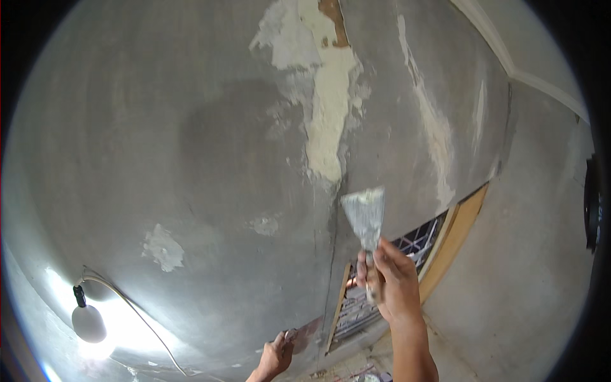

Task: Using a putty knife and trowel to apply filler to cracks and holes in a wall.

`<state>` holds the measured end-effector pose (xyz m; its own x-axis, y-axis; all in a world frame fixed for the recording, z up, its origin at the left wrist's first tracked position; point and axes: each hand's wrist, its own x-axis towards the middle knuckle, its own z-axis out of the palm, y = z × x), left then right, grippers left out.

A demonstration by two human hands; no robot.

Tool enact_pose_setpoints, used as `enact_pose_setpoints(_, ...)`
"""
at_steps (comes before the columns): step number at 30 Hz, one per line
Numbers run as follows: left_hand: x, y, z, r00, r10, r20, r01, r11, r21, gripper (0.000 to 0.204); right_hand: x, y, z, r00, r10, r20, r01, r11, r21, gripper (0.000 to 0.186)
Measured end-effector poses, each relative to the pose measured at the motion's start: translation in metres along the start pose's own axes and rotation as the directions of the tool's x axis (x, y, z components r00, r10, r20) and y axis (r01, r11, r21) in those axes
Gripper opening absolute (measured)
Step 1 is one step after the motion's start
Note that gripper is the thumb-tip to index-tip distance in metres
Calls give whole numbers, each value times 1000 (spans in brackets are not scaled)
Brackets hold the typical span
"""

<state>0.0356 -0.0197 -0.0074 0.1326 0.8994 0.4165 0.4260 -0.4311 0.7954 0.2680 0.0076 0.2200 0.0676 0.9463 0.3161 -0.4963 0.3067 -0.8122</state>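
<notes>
My right hand (pixel 398 286) is closed around the handle of a putty knife (pixel 365 216). Its flared metal blade points up and carries a smear of pale putty along the tip. Just above the blade ends a long strip of cream-coloured putty (pixel 329 114) on the grey wall (pixel 229 153), with a bare brown patch (pixel 334 22) at its top. Lower down, my left hand (pixel 275 358) grips a flat, wide scraper (pixel 308 335) by one edge. How much putty lies on that scraper I cannot tell.
A lit bulb (pixel 89 325) hangs at the lower left, its cord (pixel 137 312) trailing across the wall. Right of centre, a wood-framed opening (pixel 455 235) has a metal grille. More pale patches (pixel 162 247) mark the wall. A moulding (pixel 493 41) edges the ceiling.
</notes>
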Motion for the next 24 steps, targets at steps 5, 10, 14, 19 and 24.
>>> enact_pose_setpoints(5,-5,12,-14,983,-183,27,182,983,23,31,79,-18,59,853,-517,64,489,751,-443,33)
enact_pose_setpoints(10,-5,1,-15,989,-136,-58,137,991,12,30,136,-42,82,483,-842,241,613,129,-780,36)
enact_pose_setpoints(14,-8,-7,-18,977,-193,-88,196,980,23,27,169,-46,87,346,-892,291,655,8,-755,39)
enact_pose_setpoints(19,-6,-6,-20,974,-198,-111,197,980,-17,26,176,-37,105,332,-877,347,614,-78,-785,54)
enact_pose_setpoints(24,-5,-7,-19,972,-199,-125,198,980,-18,25,183,-23,110,285,-874,394,565,-178,-805,60)
